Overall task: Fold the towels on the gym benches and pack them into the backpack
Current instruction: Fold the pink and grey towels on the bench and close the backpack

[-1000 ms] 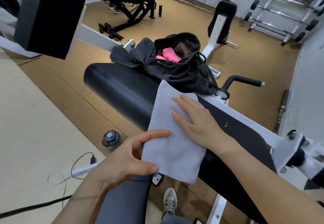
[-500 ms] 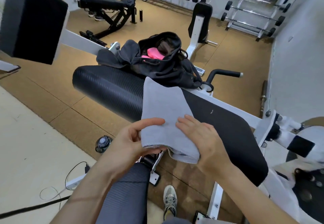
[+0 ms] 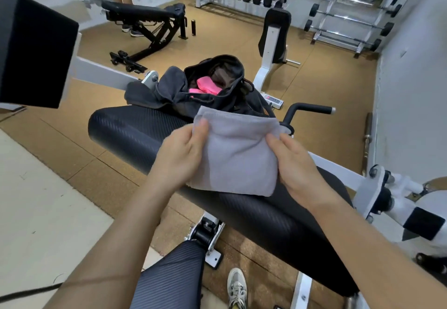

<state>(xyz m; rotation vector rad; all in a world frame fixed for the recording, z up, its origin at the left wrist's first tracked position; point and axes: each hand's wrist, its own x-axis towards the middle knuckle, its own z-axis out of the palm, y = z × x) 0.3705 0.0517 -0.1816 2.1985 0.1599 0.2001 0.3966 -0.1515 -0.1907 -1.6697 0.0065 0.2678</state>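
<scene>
Gripping folded grey towel [image 3: 235, 154] above bench [image 3: 135, 127]: left hand [image 3: 180, 156], right hand [image 3: 296, 166].

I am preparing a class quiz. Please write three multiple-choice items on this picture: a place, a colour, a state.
1. Where is the backpack? A on the floor; B on the bench; C on a rack.
2. What colour is the cloth inside it? A pink; B green; C yellow.
3. How is the towel held? A by both hands; B by one hand; C by none.
Key: B, it lies on the bench's far end; A, pink shows in its opening; A, left hand and right hand each grip a side.
</scene>
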